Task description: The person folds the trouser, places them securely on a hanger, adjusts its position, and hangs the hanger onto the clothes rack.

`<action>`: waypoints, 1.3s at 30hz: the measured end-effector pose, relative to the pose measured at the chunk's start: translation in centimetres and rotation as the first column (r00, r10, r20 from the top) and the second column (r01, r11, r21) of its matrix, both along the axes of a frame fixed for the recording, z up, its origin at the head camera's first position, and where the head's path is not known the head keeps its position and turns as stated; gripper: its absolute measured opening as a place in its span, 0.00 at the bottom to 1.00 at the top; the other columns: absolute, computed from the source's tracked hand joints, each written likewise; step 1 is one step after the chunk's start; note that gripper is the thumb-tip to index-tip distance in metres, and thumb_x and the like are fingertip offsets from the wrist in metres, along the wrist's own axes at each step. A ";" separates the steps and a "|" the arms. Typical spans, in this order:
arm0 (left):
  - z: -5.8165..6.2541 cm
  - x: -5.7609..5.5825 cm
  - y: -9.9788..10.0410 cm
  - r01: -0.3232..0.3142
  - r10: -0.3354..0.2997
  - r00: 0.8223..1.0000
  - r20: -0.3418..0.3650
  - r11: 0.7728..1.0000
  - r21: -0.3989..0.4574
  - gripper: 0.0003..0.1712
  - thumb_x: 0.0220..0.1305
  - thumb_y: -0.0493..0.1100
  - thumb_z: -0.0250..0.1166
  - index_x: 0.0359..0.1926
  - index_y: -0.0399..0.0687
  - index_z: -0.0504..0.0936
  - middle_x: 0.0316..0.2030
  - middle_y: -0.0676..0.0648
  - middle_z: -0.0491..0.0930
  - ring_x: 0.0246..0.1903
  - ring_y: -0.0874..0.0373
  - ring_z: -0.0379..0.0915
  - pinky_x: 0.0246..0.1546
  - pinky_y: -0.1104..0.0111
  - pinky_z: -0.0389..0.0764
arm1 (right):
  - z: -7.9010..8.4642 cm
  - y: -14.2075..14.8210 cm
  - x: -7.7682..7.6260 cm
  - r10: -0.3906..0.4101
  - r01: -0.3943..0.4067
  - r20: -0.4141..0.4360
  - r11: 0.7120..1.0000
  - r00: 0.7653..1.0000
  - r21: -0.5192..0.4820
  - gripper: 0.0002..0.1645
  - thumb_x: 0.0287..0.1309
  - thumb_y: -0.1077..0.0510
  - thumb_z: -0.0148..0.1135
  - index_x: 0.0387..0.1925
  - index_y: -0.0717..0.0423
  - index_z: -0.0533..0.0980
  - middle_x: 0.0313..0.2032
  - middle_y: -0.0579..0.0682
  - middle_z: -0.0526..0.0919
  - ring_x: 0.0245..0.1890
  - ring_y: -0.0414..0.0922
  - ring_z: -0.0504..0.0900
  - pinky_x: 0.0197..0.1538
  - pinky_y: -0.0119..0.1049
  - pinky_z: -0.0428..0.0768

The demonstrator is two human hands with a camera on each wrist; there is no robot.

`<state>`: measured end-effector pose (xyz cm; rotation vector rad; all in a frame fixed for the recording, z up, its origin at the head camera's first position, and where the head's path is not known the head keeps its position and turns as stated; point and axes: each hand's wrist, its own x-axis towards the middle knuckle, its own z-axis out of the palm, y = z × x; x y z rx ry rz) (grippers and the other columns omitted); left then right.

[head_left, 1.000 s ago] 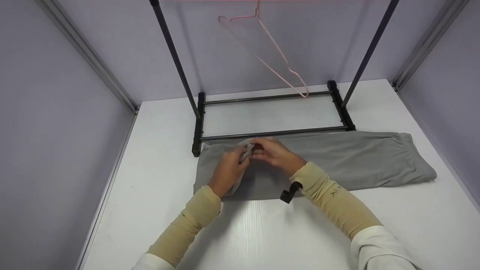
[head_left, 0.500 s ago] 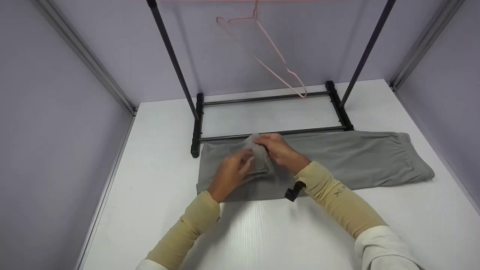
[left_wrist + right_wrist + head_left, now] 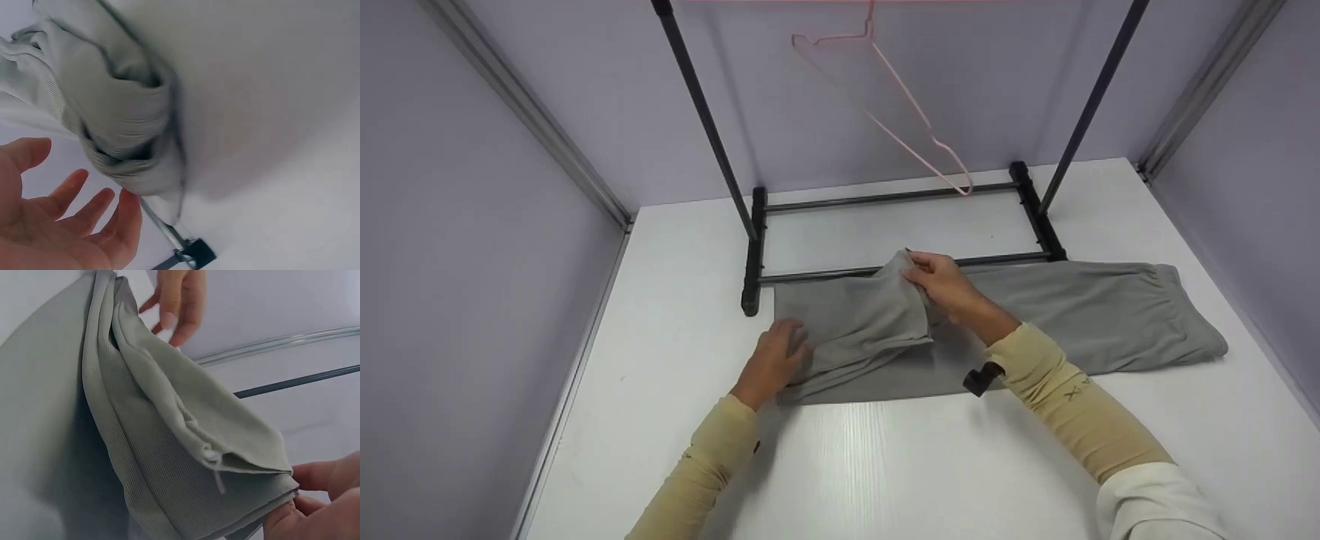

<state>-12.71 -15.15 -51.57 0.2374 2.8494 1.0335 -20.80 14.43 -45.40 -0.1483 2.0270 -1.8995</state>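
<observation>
Grey trousers [image 3: 1057, 315] lie lengthwise across the white table, their gathered elastic end at the right. Their left end is folded over toward the right. My right hand [image 3: 949, 285] pinches the far corner of the folded flap and lifts it a little. In the right wrist view that hand [image 3: 326, 500] has thumb and fingers on the layered hem [image 3: 247, 495], where a white thread end hangs. My left hand [image 3: 774, 360] is at the fold on the left. Its fingers are spread and loosely bent in the left wrist view, one fingertip touching the folded cloth [image 3: 129, 124].
A black rack base [image 3: 840, 274] stands directly behind the trousers, with dark uprights [image 3: 701, 112] at both sides. Above it hangs a pink wire hanger [image 3: 915, 97], tilted. Pale partition walls [image 3: 495, 285] enclose the table [image 3: 675, 300] at left, right and back.
The trouser end has been carried over to the right by my right hand, making a wider flap. My left hand has left the hem and moved left and nearer, to the fold.
</observation>
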 end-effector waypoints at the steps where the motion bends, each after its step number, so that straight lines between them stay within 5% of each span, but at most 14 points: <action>1: -0.2 0.1 -0.1 0.004 -0.004 1.000 0.018 1.000 0.012 0.25 0.67 0.49 0.55 0.62 0.44 0.66 0.62 0.45 0.63 0.62 0.49 0.56 0.59 0.56 0.61 | 0.4 0.3 0.3 -0.004 0.004 -0.014 1.000 1.000 0.019 0.27 0.68 0.62 0.48 0.65 0.65 0.59 0.58 0.59 0.69 0.54 0.49 0.72 0.53 0.38 0.71; 5: -0.8 0.5 -0.1 0.105 -0.105 0.994 0.030 0.994 0.008 0.31 0.66 0.53 0.56 0.64 0.45 0.63 0.66 0.42 0.57 0.64 0.45 0.50 0.60 0.49 0.57 | 1.1 1.5 0.9 -0.010 0.018 -0.077 0.995 0.997 0.101 0.27 0.68 0.63 0.48 0.65 0.66 0.58 0.59 0.61 0.67 0.57 0.51 0.68 0.57 0.42 0.67; 10: -1.5 1.4 0.8 0.283 -0.282 0.959 0.026 0.957 -0.065 0.39 0.61 0.60 0.60 0.68 0.50 0.60 0.69 0.41 0.50 0.67 0.44 0.42 0.57 0.40 0.52 | 0.8 3.3 0.6 -0.042 0.070 -0.139 0.977 0.989 0.202 0.26 0.67 0.62 0.49 0.64 0.65 0.61 0.60 0.61 0.67 0.58 0.50 0.67 0.57 0.42 0.67; 17: -2.3 2.3 2.2 0.360 -0.362 0.932 0.024 0.912 -0.196 0.41 0.60 0.56 0.62 0.69 0.48 0.56 0.69 0.41 0.50 0.68 0.44 0.42 0.58 0.46 0.53 | 1.6 6.5 0.3 -0.030 0.073 -0.149 0.953 0.988 0.292 0.26 0.67 0.61 0.48 0.64 0.64 0.62 0.61 0.60 0.67 0.57 0.50 0.68 0.55 0.40 0.68; 25: -1.9 2.5 4.1 0.381 -0.426 0.900 -0.092 0.872 -0.309 0.30 0.61 0.49 0.64 0.62 0.47 0.66 0.59 0.47 0.67 0.59 0.49 0.59 0.54 0.52 0.63 | 2.2 10.6 0.4 -0.023 0.110 -0.229 0.919 0.973 0.378 0.26 0.67 0.60 0.49 0.64 0.64 0.63 0.61 0.62 0.67 0.57 0.52 0.67 0.53 0.36 0.67; 33: -1.7 2.2 5.4 0.346 -0.445 0.874 -0.192 0.850 -0.397 0.27 0.57 0.46 0.66 0.56 0.47 0.70 0.47 0.48 0.74 0.48 0.53 0.69 0.43 0.58 0.72 | 2.2 14.2 0.9 -0.011 0.114 -0.242 0.900 0.970 0.420 0.27 0.68 0.58 0.48 0.65 0.64 0.60 0.61 0.63 0.65 0.51 0.48 0.68 0.39 0.23 0.68; 39: -1.4 2.1 6.0 0.344 -0.474 0.850 -0.228 0.829 -0.441 0.26 0.55 0.47 0.68 0.54 0.48 0.71 0.42 0.50 0.74 0.44 0.54 0.70 0.39 0.61 0.73 | 2.7 16.8 1.1 -0.010 0.113 -0.226 0.885 0.974 0.452 0.28 0.69 0.57 0.46 0.66 0.63 0.59 0.66 0.63 0.57 0.62 0.53 0.61 0.47 0.28 0.68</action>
